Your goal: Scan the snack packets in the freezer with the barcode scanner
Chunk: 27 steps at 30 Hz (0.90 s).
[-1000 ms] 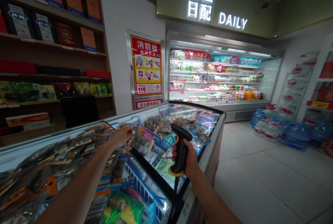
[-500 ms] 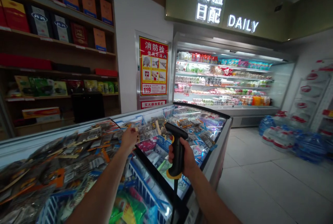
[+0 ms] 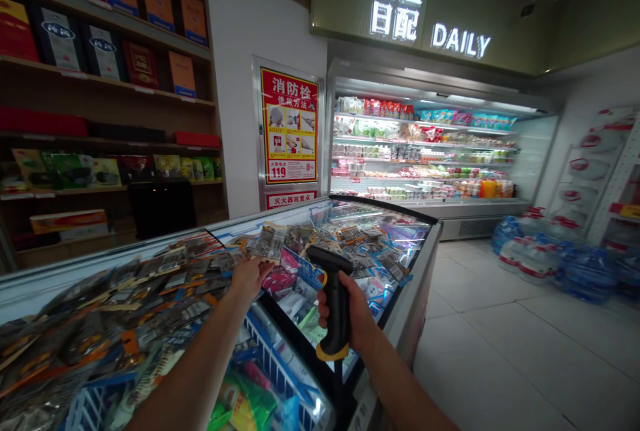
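Note:
My right hand [image 3: 361,311] is wrapped round the grip of a black and yellow barcode scanner [image 3: 337,314], whose head points away to the left and whose cable hangs down. My left hand [image 3: 249,279] pinches the near edge of a clear packet with a printed label [image 3: 271,242], raised above the freezer top. Many similar flat packets [image 3: 135,297] lie heaped on the glass to the left. More packets [image 3: 357,235] are spread beyond the scanner. What is inside the pinched packet is too small to make out.
Under the glass of the chest freezer [image 3: 421,284] are blue baskets [image 3: 280,357] with bagged goods. Shelves [image 3: 115,94] with boxes stand at left, a lit open fridge [image 3: 425,151] at the back. Large water bottles [image 3: 593,274] stand on the floor at right.
The packet in my left hand now shows its face, tilted up beyond the fingers; the hand is slightly lower. The scanner has shifted a little left and down in view.

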Motion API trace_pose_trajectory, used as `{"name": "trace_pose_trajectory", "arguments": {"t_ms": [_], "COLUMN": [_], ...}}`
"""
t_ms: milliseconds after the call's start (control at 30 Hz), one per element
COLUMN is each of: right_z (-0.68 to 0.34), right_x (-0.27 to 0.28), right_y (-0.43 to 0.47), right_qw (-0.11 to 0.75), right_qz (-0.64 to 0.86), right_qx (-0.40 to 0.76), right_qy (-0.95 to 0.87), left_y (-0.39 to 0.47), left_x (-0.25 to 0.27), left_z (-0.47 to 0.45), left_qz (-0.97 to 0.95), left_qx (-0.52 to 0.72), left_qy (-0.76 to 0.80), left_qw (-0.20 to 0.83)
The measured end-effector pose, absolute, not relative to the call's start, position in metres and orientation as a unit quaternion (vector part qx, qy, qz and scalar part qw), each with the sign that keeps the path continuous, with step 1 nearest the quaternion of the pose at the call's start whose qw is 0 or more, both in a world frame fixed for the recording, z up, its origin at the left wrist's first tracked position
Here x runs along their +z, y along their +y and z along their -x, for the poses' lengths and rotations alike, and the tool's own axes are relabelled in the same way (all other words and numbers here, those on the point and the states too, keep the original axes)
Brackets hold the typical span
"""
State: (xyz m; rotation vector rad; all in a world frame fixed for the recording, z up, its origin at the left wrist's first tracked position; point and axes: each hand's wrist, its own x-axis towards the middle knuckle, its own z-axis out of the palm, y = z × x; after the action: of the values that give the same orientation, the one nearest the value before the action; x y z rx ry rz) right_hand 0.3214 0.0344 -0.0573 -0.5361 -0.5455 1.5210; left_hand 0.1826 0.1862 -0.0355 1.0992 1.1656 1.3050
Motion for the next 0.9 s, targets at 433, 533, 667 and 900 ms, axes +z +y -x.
{"name": "trace_pose_trajectory", "arguments": {"t_ms": [433, 533, 667, 900], "right_z": [-0.328, -0.331, -0.335, -0.339], "right_x": [-0.061, -0.061, -0.061, -0.063], "right_y": [0.039, 0.038, 0.036, 0.036], "right_qw": [0.676, 0.668, 0.648, 0.675], "right_qz": [0.217, 0.212, 0.227, 0.21], "right_qx": [0.671, 0.68, 0.69, 0.673], "right_qy": [-0.213, -0.215, -0.229, -0.216], "left_y": [0.188, 0.19, 0.19, 0.194], "left_x": [-0.04, -0.041, -0.04, -0.043], "left_z": [-0.187, -0.187, -0.185, -0.185], "left_qz": [-0.321, -0.317, -0.345, -0.452], "left_qx": [0.609, 0.611, 0.619, 0.584], "left_qy": [0.385, 0.381, 0.367, 0.469], "left_qw": [0.615, 0.617, 0.603, 0.484]}}
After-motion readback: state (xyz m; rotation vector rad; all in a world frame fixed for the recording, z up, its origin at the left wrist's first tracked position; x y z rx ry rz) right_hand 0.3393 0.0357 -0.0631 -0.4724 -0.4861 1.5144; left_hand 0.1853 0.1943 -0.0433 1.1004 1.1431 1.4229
